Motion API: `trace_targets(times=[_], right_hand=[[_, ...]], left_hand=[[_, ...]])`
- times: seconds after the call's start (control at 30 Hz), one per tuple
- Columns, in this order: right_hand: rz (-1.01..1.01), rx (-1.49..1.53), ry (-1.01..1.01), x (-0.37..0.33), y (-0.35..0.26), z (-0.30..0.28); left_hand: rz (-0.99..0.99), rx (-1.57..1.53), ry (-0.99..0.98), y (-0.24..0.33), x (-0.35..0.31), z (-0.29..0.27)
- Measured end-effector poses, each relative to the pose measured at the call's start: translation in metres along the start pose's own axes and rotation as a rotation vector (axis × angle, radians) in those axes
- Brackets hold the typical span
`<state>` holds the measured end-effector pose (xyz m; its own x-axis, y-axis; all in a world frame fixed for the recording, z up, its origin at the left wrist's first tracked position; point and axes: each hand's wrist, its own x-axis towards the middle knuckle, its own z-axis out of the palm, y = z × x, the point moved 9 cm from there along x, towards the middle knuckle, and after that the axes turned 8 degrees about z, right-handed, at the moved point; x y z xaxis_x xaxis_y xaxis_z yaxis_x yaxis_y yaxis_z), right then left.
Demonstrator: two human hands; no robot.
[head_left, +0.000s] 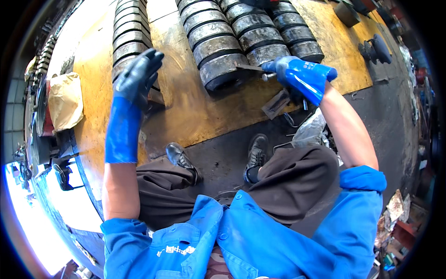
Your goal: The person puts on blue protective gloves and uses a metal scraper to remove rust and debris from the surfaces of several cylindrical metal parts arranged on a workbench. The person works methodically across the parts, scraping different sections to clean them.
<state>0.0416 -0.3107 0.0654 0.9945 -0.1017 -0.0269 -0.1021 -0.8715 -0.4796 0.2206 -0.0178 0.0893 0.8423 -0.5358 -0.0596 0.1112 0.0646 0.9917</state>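
My left hand (137,79), in a blue glove with a dark, soiled hand part, has its fingers stretched out and holds nothing I can see. It is over the near end of a long row of metal rings (131,35); whether it touches them I cannot tell. My right hand (297,74), also in a blue glove, is closed on a thin flat metal blade (249,68) that points left. The blade's tip is by the near ring of a thicker row of dark metal cylinders (218,63). The grip end is hidden in the glove.
Two more cylinder rows (265,39) lie alongside on the worn yellow board (200,116). Near its edge are a small flat block (276,104) and a clear plastic bag (310,128). A brown paper bag (65,101) is at left, a dark spool-like part (374,49) at right.
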Motion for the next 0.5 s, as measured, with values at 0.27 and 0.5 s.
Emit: trace_targets(times=[0.27,0.5], right_hand=[[0.230,-0.279,-0.351,0.001,0.083,0.047],[-0.069,-0.337,-0.467,-0.042,0.050,0.136]], left_hand=[[0.349,1.306,-0.424,-0.090,0.029,0.111],[0.361,1.544,-0.452,-0.181,0.099,0.138]])
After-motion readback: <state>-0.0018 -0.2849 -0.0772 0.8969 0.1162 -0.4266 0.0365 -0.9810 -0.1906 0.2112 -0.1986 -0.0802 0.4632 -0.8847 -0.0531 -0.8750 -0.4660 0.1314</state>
